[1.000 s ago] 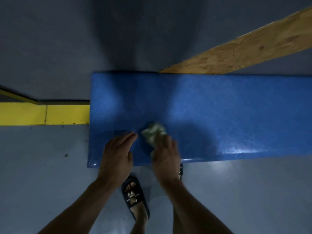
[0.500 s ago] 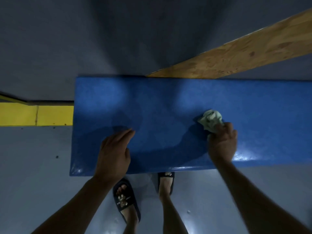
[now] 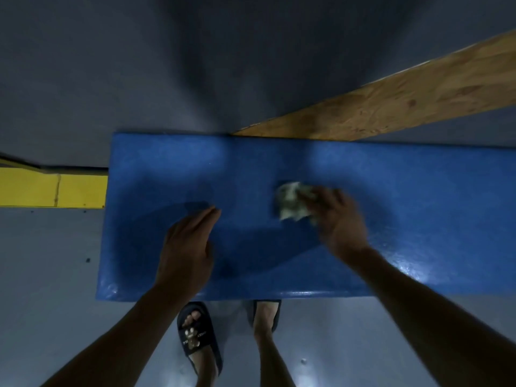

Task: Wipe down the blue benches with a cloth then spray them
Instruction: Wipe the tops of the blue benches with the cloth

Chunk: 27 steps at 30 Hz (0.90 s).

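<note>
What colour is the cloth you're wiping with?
The cloth looks pale whitish-green, crumpled and a bit blurred. The head view shows it.

Bench (image 3: 418, 219) surface open rightward; wooden board (image 3: 391, 101) blocks far edge.

A blue bench (image 3: 363, 177) is seen from above, spanning the frame from 9 to 3 o'clock. A crumpled pale cloth (image 3: 291, 205) is gripped by the right hand (image 3: 339, 222) and pressed on the bench top just right of centre; both are blurred. The left hand (image 3: 187, 247) is laid flat on the bench, fingers straight, at 7 o'clock of the cloth. A wooden board (image 3: 391, 104) is seen at 2 o'clock, a yellow strip (image 3: 53, 188) at 9 o'clock. Two feet in dark sandals (image 3: 199, 333) are planted on the grey floor (image 3: 50, 303) at 6 o'clock.
</note>
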Available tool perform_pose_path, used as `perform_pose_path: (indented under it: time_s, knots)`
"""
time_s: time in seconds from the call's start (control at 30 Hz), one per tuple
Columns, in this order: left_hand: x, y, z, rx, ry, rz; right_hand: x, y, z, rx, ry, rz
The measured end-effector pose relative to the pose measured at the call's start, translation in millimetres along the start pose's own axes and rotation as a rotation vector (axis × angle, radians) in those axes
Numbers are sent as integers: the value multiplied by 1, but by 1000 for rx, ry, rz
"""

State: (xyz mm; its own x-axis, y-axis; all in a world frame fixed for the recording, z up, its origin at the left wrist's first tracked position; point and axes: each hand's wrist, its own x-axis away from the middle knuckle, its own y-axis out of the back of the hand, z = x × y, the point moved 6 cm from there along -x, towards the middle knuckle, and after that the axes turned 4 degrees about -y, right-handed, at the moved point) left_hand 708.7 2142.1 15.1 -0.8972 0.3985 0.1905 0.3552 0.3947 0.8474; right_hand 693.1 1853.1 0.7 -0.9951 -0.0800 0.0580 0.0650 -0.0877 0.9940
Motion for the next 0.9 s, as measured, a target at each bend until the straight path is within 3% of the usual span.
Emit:
perform_pose_path:
  time_s: [0.1, 0.23, 0.3, 0.43, 0.5, 0.57, 0.63, 0.73, 0.83, 0.9]
  knots:
    - [-9, -1, -5, -15, -11, 2, 18, 18, -79, -27, -397, -25]
    - [-17, 0, -2, -15, 19, -12, 22, 4, -42, -124, -775, -92]
    - [-17, -1, 0, -42, 28, -3, 11, -5, 25, -193, -680, -106]
    - [-21, -3, 6, -22, 25, 5, -11, -14, 143, -228, -68, 47]
    - [-22, -3, 6, -18, 28, -4, -21, -14, 134, -206, 169, 62]
    - [-23, -1, 7, -36, 40, -5, -29, -13, 93, -105, 272, 25]
    - [-24, -2, 9, -54, 65, 17, -38, -8, 28, -54, 128, -5]
    - [-25, -4, 10, -83, 96, 33, -37, 11, -58, -91, -339, -29]
    - [-25, -4, 11, -89, 123, 14, -38, 7, -64, -107, -707, -51]
    - [-26, -5, 12, -106, 132, 15, -51, -1, -29, -127, -737, -85]
